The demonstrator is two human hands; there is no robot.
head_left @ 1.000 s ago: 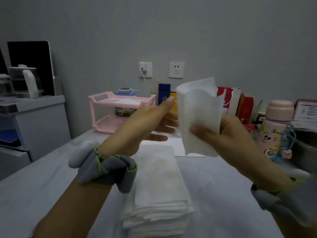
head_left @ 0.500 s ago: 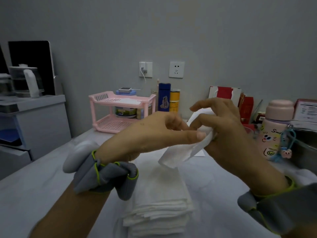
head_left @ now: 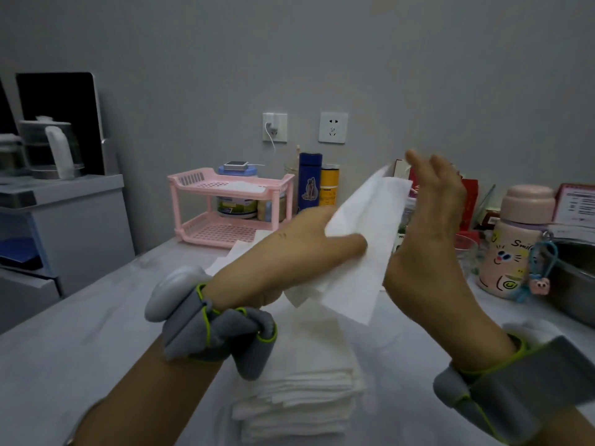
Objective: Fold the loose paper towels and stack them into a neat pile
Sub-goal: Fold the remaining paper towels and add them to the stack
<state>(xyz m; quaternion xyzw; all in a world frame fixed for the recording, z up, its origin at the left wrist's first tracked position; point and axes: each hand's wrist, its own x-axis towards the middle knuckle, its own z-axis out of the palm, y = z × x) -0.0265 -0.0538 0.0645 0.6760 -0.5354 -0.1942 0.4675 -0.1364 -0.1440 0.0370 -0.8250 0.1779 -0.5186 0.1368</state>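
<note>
A white paper towel [head_left: 363,239], folded lengthwise, slants in the air above the table between both hands. My left hand [head_left: 289,255] grips its lower part, the thumb lying across the front of the sheet. My right hand [head_left: 428,239] stands upright against the towel's right edge with its fingers straight and spread. Below them, a stack of folded white towels [head_left: 306,391] lies on the white table [head_left: 80,342]. More loose white sheets [head_left: 238,252] lie flat behind my left hand.
A pink two-tier rack [head_left: 225,207] with jars stands at the back, next to a blue bottle [head_left: 309,181] and a yellow can [head_left: 329,188]. A pink flask [head_left: 512,239] and a metal bowl [head_left: 570,272] sit at right. A grey cabinet [head_left: 64,220] with a kettle is at left.
The towel has gone from crumpled between my fingertips to stretched out long and slanting. My right hand has opened and risen upright; my left hand has slid down the sheet.
</note>
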